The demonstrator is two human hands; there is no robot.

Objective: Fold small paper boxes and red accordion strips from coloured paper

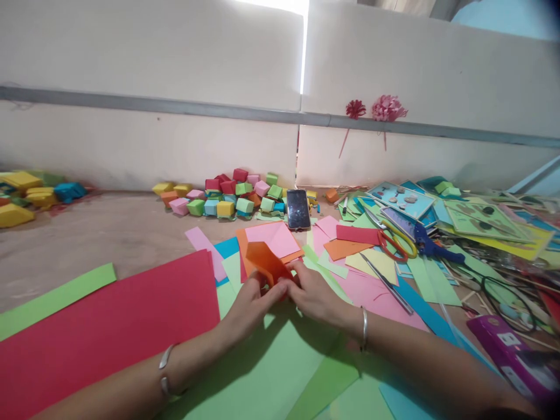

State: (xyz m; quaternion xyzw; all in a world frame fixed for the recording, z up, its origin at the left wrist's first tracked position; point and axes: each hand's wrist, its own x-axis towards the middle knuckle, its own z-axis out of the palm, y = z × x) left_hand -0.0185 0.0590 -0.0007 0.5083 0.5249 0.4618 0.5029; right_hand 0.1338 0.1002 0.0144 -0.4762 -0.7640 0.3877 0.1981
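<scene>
An orange folded paper [263, 260] is held up between both hands near the middle of the view. My left hand [252, 303] grips its lower left part, fingers curled behind it and thumb in front. From the right, my right hand [310, 290] pinches the lower right part, its fingertips close to the left thumb. Below the hands lies light green paper [262, 361]. Pink sheets on an orange one [280, 239] lie just behind the folded paper. A large red sheet [144, 326] lies to the left.
Small coloured paper boxes [225, 209] and a phone [298, 209] stand along the wall. Scissors [396, 240], a blue glue gun [431, 245], a silver pen-like tool [389, 284] and paper scraps lie on the right. A purple device [503, 350] is at the lower right.
</scene>
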